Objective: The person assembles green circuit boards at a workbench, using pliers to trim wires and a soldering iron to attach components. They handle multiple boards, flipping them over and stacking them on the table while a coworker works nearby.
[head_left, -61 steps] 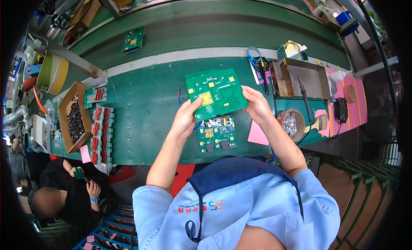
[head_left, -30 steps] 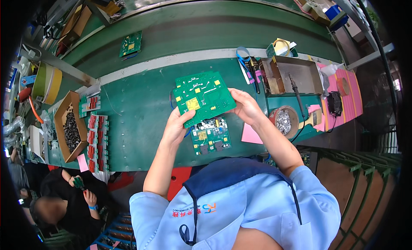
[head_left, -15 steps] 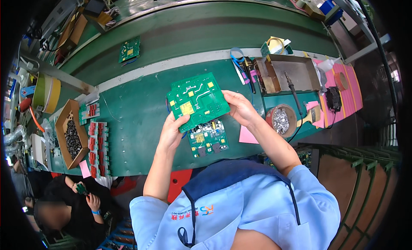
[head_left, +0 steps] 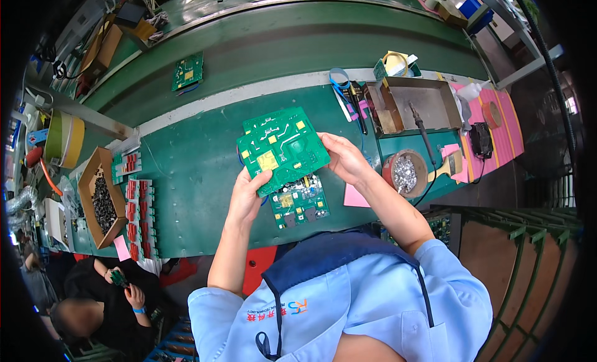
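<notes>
A green circuit board (head_left: 287,152) with yellow square patches is held up between my two hands, its flat side with white traces facing me. My left hand (head_left: 247,193) pinches the lower left corner, thumb on top. At the right edge, my right hand (head_left: 344,158) grips the same board; some of its fingers are hidden underneath. Another green board edge (head_left: 271,118) shows just beyond the held one, and I cannot tell whether it is separate. On the bench below lies a populated circuit board (head_left: 301,208), partly covered by the held one.
On the right are a metal tray (head_left: 429,104), a soldering iron (head_left: 423,127), a round tin (head_left: 405,174) of silvery bits and a brush (head_left: 449,165). A cardboard box (head_left: 93,219) of dark parts and red components (head_left: 132,211) stand left. Another board (head_left: 188,71) lies behind. A co-worker (head_left: 118,300) sits lower left.
The held board has shifted slightly left and turned a little, showing more of the green edge beyond it. Both hands keep their hold.
</notes>
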